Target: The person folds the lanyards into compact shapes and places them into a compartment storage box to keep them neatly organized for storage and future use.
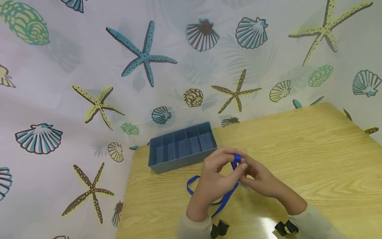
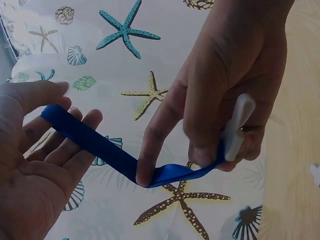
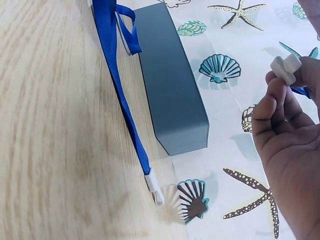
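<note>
Both hands work on a blue lanyard [image 1: 225, 198] above the table. My left hand [image 1: 213, 179] has the strap looped over its bent index finger, and from there the strap [image 2: 95, 142] runs across to the other hand. My right hand [image 1: 262, 179] pinches a white plastic clip [image 3: 285, 69] between thumb and fingers, its index finger [image 2: 150, 155] pressing down on the strap. Below the hands hangs more of the lanyard in loops. In the right wrist view a blue length ends in another white clip [image 3: 154, 187], beside the box.
A grey-blue box [image 1: 182, 161] divided into several compartments stands at the table's back left, behind the hands. The wooden table [image 1: 313, 159] stretches to the right. A sheet printed with shells and starfish [image 1: 144, 58] hangs behind and to the left.
</note>
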`<move>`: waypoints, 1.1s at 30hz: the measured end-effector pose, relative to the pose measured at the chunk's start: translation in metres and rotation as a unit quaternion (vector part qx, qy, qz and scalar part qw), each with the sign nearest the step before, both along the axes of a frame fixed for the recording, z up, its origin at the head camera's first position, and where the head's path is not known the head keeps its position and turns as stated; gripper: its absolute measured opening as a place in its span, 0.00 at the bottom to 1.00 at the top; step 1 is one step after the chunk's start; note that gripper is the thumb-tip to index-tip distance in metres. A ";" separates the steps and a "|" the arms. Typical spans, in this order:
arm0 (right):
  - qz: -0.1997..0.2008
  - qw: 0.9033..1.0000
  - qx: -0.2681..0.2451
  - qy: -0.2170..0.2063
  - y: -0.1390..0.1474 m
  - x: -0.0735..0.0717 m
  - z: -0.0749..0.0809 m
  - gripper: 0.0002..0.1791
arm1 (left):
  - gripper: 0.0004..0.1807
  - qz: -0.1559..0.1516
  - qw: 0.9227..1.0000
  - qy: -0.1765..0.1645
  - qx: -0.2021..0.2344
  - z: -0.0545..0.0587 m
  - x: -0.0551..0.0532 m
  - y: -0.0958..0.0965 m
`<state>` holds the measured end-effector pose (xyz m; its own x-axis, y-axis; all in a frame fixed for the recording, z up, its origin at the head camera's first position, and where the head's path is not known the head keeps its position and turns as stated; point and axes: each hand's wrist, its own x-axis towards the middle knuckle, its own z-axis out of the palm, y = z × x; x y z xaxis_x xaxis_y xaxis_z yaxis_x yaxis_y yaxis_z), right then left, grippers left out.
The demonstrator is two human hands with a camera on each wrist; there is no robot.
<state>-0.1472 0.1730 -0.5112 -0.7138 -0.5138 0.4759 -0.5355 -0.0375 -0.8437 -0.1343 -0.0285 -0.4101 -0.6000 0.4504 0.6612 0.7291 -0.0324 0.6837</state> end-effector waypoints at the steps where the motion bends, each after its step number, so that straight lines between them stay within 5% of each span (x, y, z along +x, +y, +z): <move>1: -0.011 1.000 0.002 0.005 0.000 -0.001 0.000 0.36 | 0.01 0.010 1.000 0.011 -0.007 -0.002 0.002 0.002; 7: -0.058 0.998 0.013 -0.016 0.003 -0.003 0.001 0.33 | 0.08 0.104 0.994 0.023 -0.019 -0.019 0.018 0.014; 12: -0.059 0.997 -0.034 -0.038 0.002 -0.003 0.002 0.35 | 0.12 0.156 0.987 -0.045 0.016 -0.041 0.032 0.026; 21: -0.134 0.984 -0.116 0.009 0.002 -0.006 -0.005 0.37 | 0.08 0.171 0.966 -0.168 0.097 -0.075 0.042 0.043; 26: -0.191 0.977 -0.094 0.029 0.001 -0.004 -0.003 0.37 | 0.09 0.152 0.952 -0.228 0.137 -0.085 0.038 0.048; 33: -0.245 0.966 -0.071 0.035 -0.002 0.002 -0.002 0.38 | 0.11 0.157 0.952 -0.215 0.148 -0.096 0.031 0.049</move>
<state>-0.1457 0.1709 -0.5131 -0.8189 -0.0475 0.5720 -0.5731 0.1228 -0.8102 -0.1036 0.0201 -0.5058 -0.9187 0.0371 0.3932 0.3884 -0.0964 0.9165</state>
